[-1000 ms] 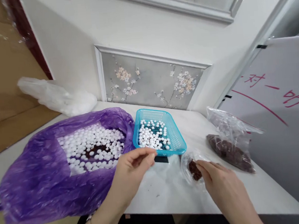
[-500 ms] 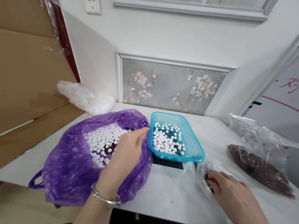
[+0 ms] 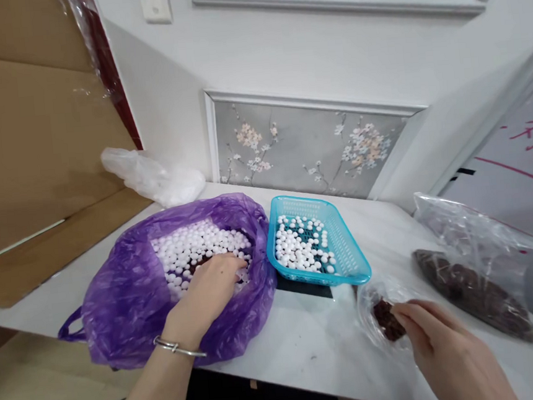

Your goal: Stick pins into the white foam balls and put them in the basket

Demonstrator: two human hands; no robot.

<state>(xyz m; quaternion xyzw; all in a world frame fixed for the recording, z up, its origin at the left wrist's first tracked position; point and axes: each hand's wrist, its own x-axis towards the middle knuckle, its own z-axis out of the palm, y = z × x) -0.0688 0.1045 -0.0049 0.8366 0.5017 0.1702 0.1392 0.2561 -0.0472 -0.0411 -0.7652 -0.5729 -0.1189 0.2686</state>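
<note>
My left hand (image 3: 215,280), with a silver bangle at its wrist, reaches into an open purple plastic bag (image 3: 121,300). It is bent down over many small white balls (image 3: 182,248), fingers closed, their tips partly hidden. A dark patch shows among the balls beside it. On the right, my right hand (image 3: 447,340) pinches thumb and fingers together at the mouth of a small clear bag (image 3: 367,315). Dark reddish-brown pieces (image 3: 388,320) lie inside that bag. Whatever is between those fingertips is too small to make out.
A blue plastic basket (image 3: 352,251) holding white balls stands between my hands on the white table (image 3: 297,334). A clear bag of brown material (image 3: 480,293) lies at right. White plastic (image 3: 162,181) rests at the back, beside a cardboard box (image 3: 32,139). The wall stands behind.
My left hand has moved left and down from the basket's edge into the purple bag. My right hand has drawn back slightly from the small bag's opening, showing the brown pieces.
</note>
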